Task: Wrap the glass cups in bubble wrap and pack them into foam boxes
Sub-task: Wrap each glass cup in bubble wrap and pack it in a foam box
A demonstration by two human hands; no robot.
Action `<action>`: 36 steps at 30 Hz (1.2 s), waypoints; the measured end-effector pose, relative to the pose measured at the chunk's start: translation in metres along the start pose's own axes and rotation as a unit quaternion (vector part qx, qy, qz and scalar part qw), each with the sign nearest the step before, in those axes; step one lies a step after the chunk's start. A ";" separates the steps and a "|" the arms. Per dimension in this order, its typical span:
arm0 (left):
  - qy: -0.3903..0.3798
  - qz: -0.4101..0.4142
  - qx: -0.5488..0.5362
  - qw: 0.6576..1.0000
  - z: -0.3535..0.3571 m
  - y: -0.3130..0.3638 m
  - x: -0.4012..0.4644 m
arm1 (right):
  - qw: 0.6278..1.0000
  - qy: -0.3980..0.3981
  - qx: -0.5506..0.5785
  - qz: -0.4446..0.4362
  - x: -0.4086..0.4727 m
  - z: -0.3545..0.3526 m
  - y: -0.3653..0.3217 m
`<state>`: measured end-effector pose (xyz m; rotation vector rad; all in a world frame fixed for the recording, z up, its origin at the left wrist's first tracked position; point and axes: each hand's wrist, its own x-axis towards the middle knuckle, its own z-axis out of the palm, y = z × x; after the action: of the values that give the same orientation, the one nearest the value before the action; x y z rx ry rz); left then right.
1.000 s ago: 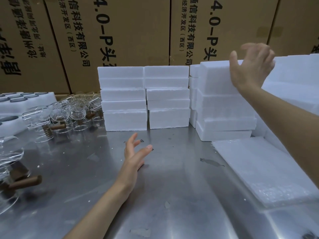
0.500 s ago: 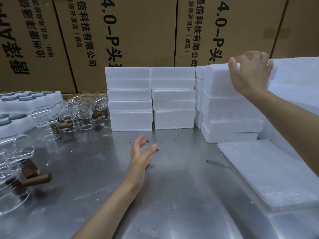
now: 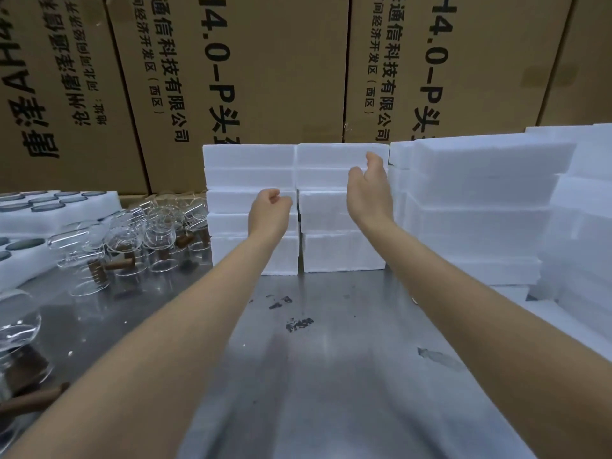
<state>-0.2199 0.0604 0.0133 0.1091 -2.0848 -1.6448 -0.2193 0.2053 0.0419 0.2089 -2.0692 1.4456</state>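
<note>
A steel surface [image 3: 331, 376] fills the lower half of the frame, dull and reflective, with dark flecks [image 3: 298, 324] at its middle and a scuff [image 3: 437, 356] to the lower right. Behind it, across the whole top of the frame, stands a wall of brown cartons [image 3: 281, 67] printed with black characters.

At the centre, against the cartons, two stacks of white foam boxes [image 3: 250, 167] stand side by side, touching. A taller, wider stack of foam [image 3: 480, 200] stands at the right, with more foam pieces [image 3: 583, 226] at the right edge.

At the left, glass cups [image 3: 159, 230] with brown wooden handles are clustered on the surface just beside the centre stacks; more cups [image 3: 16, 329] sit at the lower left edge, partly cut off. Foam trays [image 3: 20, 217] with round dark hollows lie at the far left.

Both arms reach forward from the bottom corners. The left hand [image 3: 269, 210] is in front of the left centre stack, fingers curled in and holding nothing. The right hand [image 3: 369, 187] is raised in front of the right centre stack, fingers straight and relaxed, palm facing left; whether it touches the foam I cannot tell
</note>
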 end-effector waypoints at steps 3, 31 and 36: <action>-0.002 0.013 0.022 1.000 0.011 0.002 0.016 | 0.997 0.028 -0.003 0.068 0.016 0.002 0.016; 0.053 0.034 0.098 0.993 0.043 0.013 0.036 | 0.991 0.037 -0.011 0.132 0.040 -0.006 0.025; 0.046 0.012 0.082 0.996 0.044 0.015 0.039 | 0.990 0.036 -0.010 0.138 0.042 -0.010 0.027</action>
<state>-0.2694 0.0903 0.0330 0.2089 -2.1397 -1.4256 -0.2613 0.2331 0.0456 -0.1436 -2.1150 1.5656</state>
